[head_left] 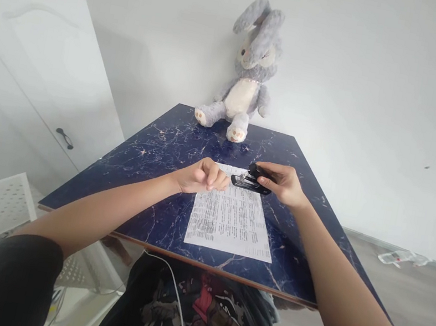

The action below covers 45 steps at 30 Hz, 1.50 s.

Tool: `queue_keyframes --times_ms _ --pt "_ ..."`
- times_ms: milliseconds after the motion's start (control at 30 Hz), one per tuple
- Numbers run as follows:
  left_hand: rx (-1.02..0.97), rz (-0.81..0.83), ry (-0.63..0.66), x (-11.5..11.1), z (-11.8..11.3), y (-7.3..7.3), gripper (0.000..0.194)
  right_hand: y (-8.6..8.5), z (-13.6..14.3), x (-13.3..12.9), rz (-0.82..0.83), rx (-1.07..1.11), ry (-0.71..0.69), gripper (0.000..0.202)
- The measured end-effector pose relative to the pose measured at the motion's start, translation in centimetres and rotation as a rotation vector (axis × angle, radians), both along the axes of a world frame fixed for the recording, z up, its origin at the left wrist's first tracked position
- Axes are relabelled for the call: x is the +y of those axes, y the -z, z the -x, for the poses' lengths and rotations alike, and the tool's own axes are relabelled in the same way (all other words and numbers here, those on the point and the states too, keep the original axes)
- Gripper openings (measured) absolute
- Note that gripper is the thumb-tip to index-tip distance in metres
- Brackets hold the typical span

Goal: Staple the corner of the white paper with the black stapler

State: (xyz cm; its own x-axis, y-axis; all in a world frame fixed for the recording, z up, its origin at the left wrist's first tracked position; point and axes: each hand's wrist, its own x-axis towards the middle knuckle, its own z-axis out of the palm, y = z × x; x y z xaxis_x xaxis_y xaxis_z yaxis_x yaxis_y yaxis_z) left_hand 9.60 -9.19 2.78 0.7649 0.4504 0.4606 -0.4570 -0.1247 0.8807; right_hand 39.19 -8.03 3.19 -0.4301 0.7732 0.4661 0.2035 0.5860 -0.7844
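Stapling goes well when the paper (231, 216) is kept flat on the bench (153, 146). The stapler (251, 183) at its top edge is gripped by the right hand (284, 185); the left hand (201, 177) is clenched, maybe pinning the corner.

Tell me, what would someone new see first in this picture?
Probably the grey plush bunny, sitting against the wall at the far edge of the blue marbled table. Then the hands in the middle: the right hand holds a black stapler at the top of a printed sheet, and the left hand rests curled on the sheet's top left corner.
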Motion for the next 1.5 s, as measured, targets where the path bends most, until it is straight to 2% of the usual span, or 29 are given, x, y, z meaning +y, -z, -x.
queue_keyframes --times_ms 67,167,267,333,433,533,633,700,800,933,1067,1200,1300,1500 --pt "0.067 -0.007 -0.109 0.2 0.0 0.1 0.06 -0.2 -0.3 0.3 -0.011 -0.015 0.071 0.045" --pt "0.194 -0.095 -0.345 1.0 -0.2 0.8 0.044 -0.7 -1.0 0.9 -0.088 -0.109 0.279 0.044" --pt "0.413 -0.429 -0.515 1.9 -0.3 2.0 0.034 -0.8 -1.9 1.6 -0.185 -0.292 0.496 0.037" --pt "0.621 -0.7 -0.548 2.4 -0.3 2.9 0.034 -0.6 -2.4 2.0 -0.197 -0.406 0.585 0.037" --pt "0.897 -0.864 -0.519 2.8 -0.2 3.8 0.051 0.0 -3.2 2.7 -0.155 -0.526 0.629 0.038" --pt "0.993 -0.887 -0.463 3.0 0.0 4.0 0.055 0.5 -4.2 3.2 -0.12 -0.582 0.613 0.033" --pt "0.985 -0.884 -0.486 3.1 0.5 3.9 0.053 0.2 -5.0 3.2 -0.104 -0.585 0.549 0.03" --pt "0.992 -0.88 -0.518 3.0 0.7 3.7 0.049 -0.3 -5.2 2.9 -0.08 -0.569 0.451 0.032" --pt "0.992 -0.88 -0.559 2.9 0.7 3.6 0.044 -1.0 -4.8 2.3 -0.001 -0.54 0.232 0.037" --pt "0.934 -0.871 -0.546 2.9 0.4 3.8 0.048 -1.2 -3.1 1.4 0.071 -0.509 0.037 0.04" --pt "0.892 -0.87 -0.491 2.9 0.5 3.9 0.052 -1.3 -2.3 1.1 0.078 -0.507 0.006 0.04" --pt "0.823 -0.924 -0.369 2.6 0.0 3.6 0.048 -1.7 -2.9 1.2 0.015 -0.535 0.075 0.04" --pt "0.776 -0.977 -0.366 2.2 -0.6 3.3 0.044 -2.0 -3.3 1.1 -0.009 -0.571 0.09 0.038" --pt "0.69 -1.04 -0.418 2.3 -0.9 3.4 0.039 -2.7 -1.9 0.0 0.016 -0.59 -0.132 0.039"
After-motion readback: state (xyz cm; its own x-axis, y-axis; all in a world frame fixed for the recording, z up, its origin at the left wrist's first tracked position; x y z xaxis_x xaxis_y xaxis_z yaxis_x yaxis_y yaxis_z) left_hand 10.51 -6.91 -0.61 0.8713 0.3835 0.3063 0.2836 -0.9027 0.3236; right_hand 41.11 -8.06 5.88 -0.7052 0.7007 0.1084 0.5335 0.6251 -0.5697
